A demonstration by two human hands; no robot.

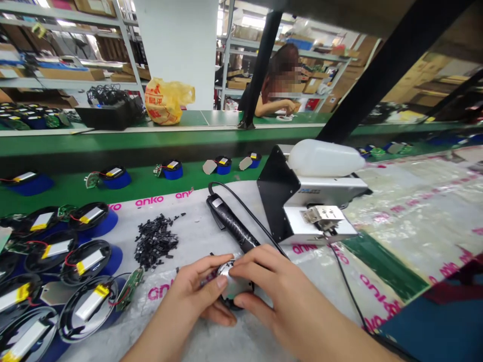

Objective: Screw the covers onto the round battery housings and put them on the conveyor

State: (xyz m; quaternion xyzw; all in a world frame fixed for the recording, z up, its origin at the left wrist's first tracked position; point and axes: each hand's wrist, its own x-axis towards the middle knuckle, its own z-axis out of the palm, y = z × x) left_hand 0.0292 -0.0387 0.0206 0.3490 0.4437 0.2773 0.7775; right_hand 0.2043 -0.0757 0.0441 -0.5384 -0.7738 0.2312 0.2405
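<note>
Low in the middle of the view, a small round device with a shiny silvery plate (234, 287) on top sits between my two hands. My left hand (202, 289) grips its left side, with the thumb resting on the plate. On the other side my right hand (269, 284) curls its fingers around the edge, fingertips pressing on the plate's upper rim. My fingers hide most of the device's dark lower part. Just beyond it lies a black electric screwdriver (232, 221) with a cable. A pile of small black pieces (155, 241) lies to the left.
Several blue round housings (94, 261) with batteries and circuit boards crowd the left. More stand along the green conveyor (143, 183). A screw feeder machine (320, 201) stands at right, its cable running toward me. Across the line, a person (277, 85) sits near a yellow bag (166, 100).
</note>
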